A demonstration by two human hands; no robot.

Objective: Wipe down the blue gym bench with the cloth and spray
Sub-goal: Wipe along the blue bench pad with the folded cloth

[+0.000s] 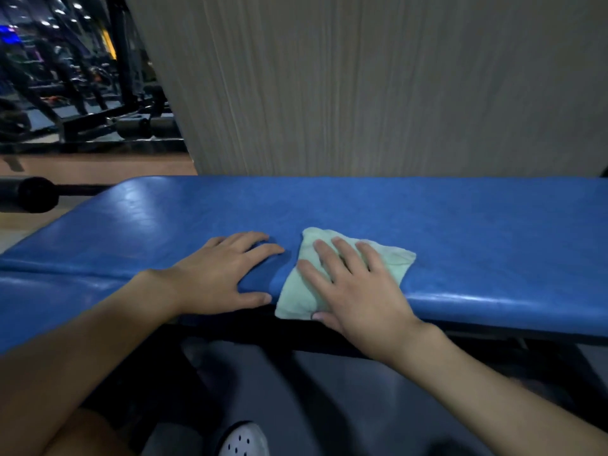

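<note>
Far left, background: dark gym machines (82, 80) on the floor; a black padded roller (29, 194) on a bar sits just off the bench's left end. No containers visible in this view.

Blue gym bench (460, 232): padded vinyl top runs across the whole width, glossy with light streaks at the left end and along the near edge; a seam crosses the near left part of the pad.

Left hand (223, 274): open, palm down, flat on the bench top, fingers spread and pointing right, thumb along the near edge. Holds nothing.

Cloth (391, 261): pale green, folded, rumpled; lies on the bench near its front edge, just right of the left hand, with its lower corner draped over the edge.

Right hand (358, 291): open, fingers spread, pressed flat on the cloth; thumb at the cloth's lower edge.

Behind the bench: a grey wood-grain wall panel (394, 87). Bottom centre: a white perforated shoe (243, 441) on the dark floor.
</note>
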